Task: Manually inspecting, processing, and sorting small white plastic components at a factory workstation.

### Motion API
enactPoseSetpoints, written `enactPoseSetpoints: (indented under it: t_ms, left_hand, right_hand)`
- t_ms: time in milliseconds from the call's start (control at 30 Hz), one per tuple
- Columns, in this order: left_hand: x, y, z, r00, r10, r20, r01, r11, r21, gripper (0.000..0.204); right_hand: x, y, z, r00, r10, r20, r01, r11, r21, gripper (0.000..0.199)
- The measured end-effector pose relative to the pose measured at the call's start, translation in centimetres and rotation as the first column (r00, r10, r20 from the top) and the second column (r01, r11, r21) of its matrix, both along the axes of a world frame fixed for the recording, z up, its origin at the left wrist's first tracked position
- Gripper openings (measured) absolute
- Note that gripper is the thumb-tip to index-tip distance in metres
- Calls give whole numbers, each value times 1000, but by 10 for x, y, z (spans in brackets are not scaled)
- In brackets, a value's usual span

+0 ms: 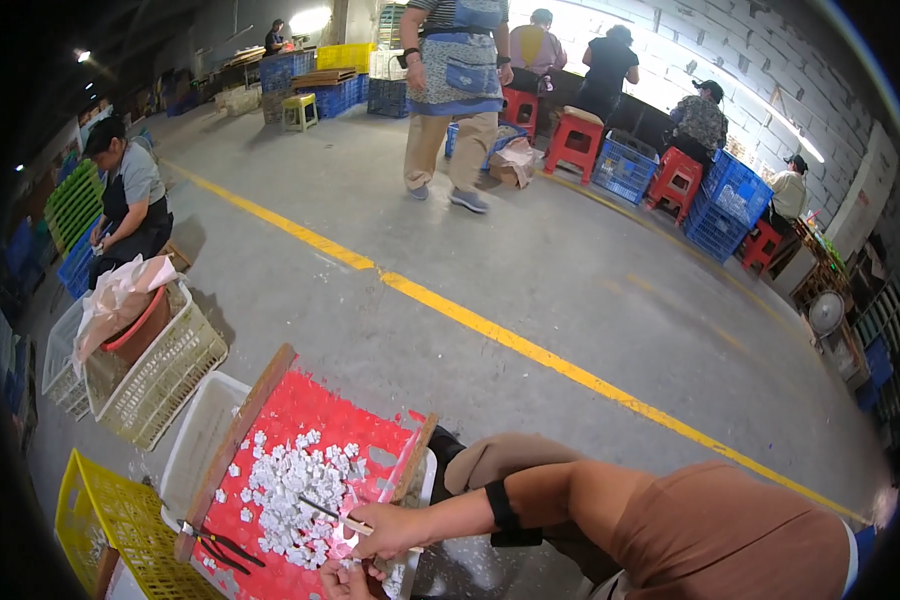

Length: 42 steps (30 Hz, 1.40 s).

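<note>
A heap of small white flower-shaped pieces lies on a red board with wooden side rails. Over the heap's near right side, my right hand is closed around a slim tool with a pale handle and a thin dark shaft; its exact kind is unclear. My left hand sits just below at the lower edge, fingers pinched close to the right hand. Whatever small thing it grips is too hidden to name. Dark-handled pliers rest on the board's left.
A white tub is under the board, with a yellow crate to its left. Pale crates stand beyond. One person sits at far left, another stands ahead. Several people work along the wall. A yellow line crosses the floor.
</note>
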State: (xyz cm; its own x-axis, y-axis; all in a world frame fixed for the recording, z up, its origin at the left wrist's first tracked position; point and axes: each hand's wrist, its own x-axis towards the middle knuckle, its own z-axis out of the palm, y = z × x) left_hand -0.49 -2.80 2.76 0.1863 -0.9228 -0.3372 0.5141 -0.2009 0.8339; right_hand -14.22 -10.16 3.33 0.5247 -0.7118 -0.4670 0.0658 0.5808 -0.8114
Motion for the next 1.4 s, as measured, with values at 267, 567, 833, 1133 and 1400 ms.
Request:
enactPoseSetpoints:
  t_ms: [267,567,833,1133,1400]
  left_hand:
    - [23,3,-17,998,6,57,-9,999,50,24]
    - [16,-7,-20,964,143,-226,-109,981,160,24]
    - [19,-4,-26,975,118,-186,-88,983,161,28]
    - [17,-7,-21,980,129,-150,-101,978,182,30]
    - [17,-5,-27,979,148,-143,-125,979,162,28]
  right_hand:
    - [-4,-20,8,956,36,292,-95,977,191,15]
    - [-33,-36,9,993,47,-106,-72,968,-241,30]
    - [-36,-31,19,999,30,-45,-42,955,-295,19]
    - [-39,-34,17,989,106,-105,-144,863,-484,14]
    - [-36,-29,21,977,134,-168,-201,846,-494,17]
